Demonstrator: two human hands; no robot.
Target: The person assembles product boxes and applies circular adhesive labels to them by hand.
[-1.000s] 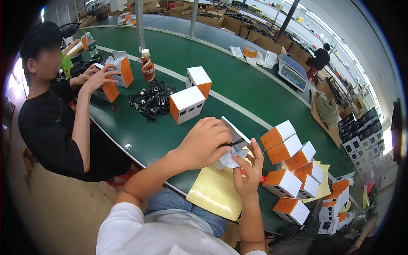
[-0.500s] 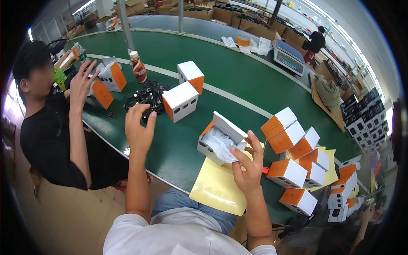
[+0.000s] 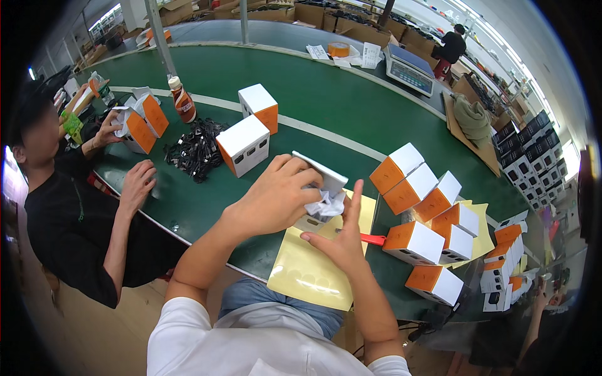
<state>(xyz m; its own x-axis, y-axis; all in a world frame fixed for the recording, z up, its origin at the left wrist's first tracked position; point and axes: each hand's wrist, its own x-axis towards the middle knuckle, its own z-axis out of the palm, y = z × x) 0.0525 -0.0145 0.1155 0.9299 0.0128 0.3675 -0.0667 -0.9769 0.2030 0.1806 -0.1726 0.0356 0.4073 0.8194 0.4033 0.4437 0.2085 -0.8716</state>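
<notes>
The green surface (image 3: 326, 100) curves away from the fingers, and most of what it carries is white-and-orange boxes. A cluster of closed boxes (image 3: 433, 213) stands just right of the fingers, stacked and touching; by how they lie, those look finished. Two more closed boxes (image 3: 251, 131) stand beyond the fingers to the left, next to a heap of black cables (image 3: 195, 149).

Under the hands lies a yellow sheet (image 3: 310, 272) with pale round marks, hanging over the near edge. A red tool (image 3: 372, 239) lies just right of the right fingers.

The one open box (image 3: 316, 188) sits between both hands, its white lid flap raised. Inside it is crumpled white wrapping (image 3: 326, 203); whatever the wrapping covers cannot be made out. The left hand (image 3: 276, 197) curls over the box, fingers (image 3: 301, 172) bent and pressed on the lid and wrapping. The right hand (image 3: 342, 241) steadies the near side, fingers spread, index upright against the box edge.

So this box appears filled but not yet shut; tucking the wrapping and closing the flap seem to remain.

Left of the fingers, another person's hand (image 3: 138, 185) rests on the surface, and that person's other hand touches an open box (image 3: 141, 125) farther off.
</notes>
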